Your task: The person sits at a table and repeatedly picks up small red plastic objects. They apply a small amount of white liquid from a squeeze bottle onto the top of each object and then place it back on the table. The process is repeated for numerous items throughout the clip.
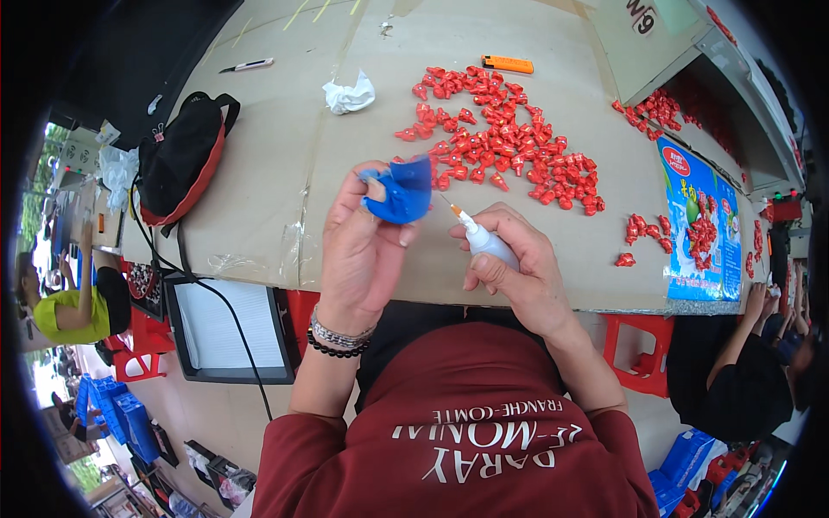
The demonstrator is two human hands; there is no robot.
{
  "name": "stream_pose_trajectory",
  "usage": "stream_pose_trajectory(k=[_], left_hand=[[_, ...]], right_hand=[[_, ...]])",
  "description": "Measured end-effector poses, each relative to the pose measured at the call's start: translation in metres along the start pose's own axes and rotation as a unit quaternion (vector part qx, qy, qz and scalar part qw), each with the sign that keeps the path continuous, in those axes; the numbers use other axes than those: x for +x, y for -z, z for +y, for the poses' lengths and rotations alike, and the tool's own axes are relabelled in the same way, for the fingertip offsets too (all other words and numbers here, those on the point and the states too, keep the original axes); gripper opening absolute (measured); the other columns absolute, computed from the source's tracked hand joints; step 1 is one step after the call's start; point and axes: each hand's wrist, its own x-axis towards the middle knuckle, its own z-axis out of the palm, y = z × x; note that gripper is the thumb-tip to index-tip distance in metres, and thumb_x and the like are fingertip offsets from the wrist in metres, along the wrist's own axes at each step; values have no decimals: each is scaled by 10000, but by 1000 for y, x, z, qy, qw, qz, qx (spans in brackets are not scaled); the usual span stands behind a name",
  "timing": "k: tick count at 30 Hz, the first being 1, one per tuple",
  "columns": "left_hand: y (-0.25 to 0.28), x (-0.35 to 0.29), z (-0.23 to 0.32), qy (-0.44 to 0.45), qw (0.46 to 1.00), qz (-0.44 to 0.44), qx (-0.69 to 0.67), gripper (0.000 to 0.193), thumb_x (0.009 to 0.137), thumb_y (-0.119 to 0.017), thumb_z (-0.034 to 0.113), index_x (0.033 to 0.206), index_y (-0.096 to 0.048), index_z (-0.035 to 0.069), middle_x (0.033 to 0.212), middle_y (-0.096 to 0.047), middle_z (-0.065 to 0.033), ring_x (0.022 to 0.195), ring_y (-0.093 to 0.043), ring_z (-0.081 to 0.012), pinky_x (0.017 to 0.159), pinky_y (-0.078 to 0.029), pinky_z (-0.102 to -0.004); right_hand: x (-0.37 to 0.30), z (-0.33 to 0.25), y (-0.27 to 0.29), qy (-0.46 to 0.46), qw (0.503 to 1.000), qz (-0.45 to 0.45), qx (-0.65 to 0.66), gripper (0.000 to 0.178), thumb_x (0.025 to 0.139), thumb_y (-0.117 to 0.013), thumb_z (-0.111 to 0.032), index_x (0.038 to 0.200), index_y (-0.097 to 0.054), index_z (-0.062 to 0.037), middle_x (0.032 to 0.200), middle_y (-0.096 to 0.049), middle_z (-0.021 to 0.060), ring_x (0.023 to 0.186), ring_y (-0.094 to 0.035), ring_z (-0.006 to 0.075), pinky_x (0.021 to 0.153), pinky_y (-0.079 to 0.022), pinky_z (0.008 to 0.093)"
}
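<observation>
My left hand (363, 255) is raised over the near part of the table, its fingers closed on a soft, bright blue piece (401, 197) that looks like cloth or thin film. A pale bit shows at the blue piece's left side; I cannot make out what it is. In my right hand (528, 281) is a small white squeeze bottle (490, 245) with an orange collar and a thin needle tip. The needle points up and left toward the blue piece, with a small gap between them. Just beyond both hands, many small shiny red figurines (509, 129) lie loosely heaped.
An orange utility knife (507, 64) lies behind the heap. Crumpled white tissue (350, 93), a slim cutter (247, 66) and a black-and-red bag (186, 160) are to the left. A blue printed sheet (708, 229) bears more red pieces at right, below a grey cabinet (661, 43).
</observation>
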Motion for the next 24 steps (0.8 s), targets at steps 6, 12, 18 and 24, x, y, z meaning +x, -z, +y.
stream_pose_trajectory(k=[6, 12, 18, 24], left_hand=[[8, -6, -11, 69, 996, -21, -51, 272, 923, -545, 213, 1100, -488, 14, 952, -576, -100, 667, -496, -146, 537, -382, -245], [9, -9, -13, 75, 996, -36, -42, 365, 905, -573, 233, 1155, -473, -13, 1077, -590, -174, 696, -548, -204, 526, -396, -253], [0, -16, -9, 40, 997, -32, 54, 398, 901, -587, 232, 1191, -466, -11, 1046, -603, -145, 740, -575, -160, 528, -399, -223], [6, -23, -9, -18, 992, -4, 129, 358, 906, -590, 212, 1173, -485, -1, 981, -601, -110, 723, -542, -88, 519, -396, -197]], right_hand=[[1, 1, 0, 3, 1000, -6, 12, 237, 865, -576, -106, 1054, -570, 36, 924, -483, 52, 669, -585, 113, 545, -433, 215], [1, -4, 2, -9, 1000, -10, 13, 217, 844, -568, -59, 1034, -552, 45, 891, -486, 70, 658, -568, 127, 584, -480, 256], [-2, 0, -6, -7, 1000, -2, 0, 217, 820, -577, -59, 1010, -556, 45, 867, -478, 80, 657, -567, 148, 582, -474, 265], [-4, 14, -15, 42, 995, 4, -89, 221, 790, -599, -76, 979, -558, 30, 846, -490, 129, 747, -548, 271, 667, -435, 362]])
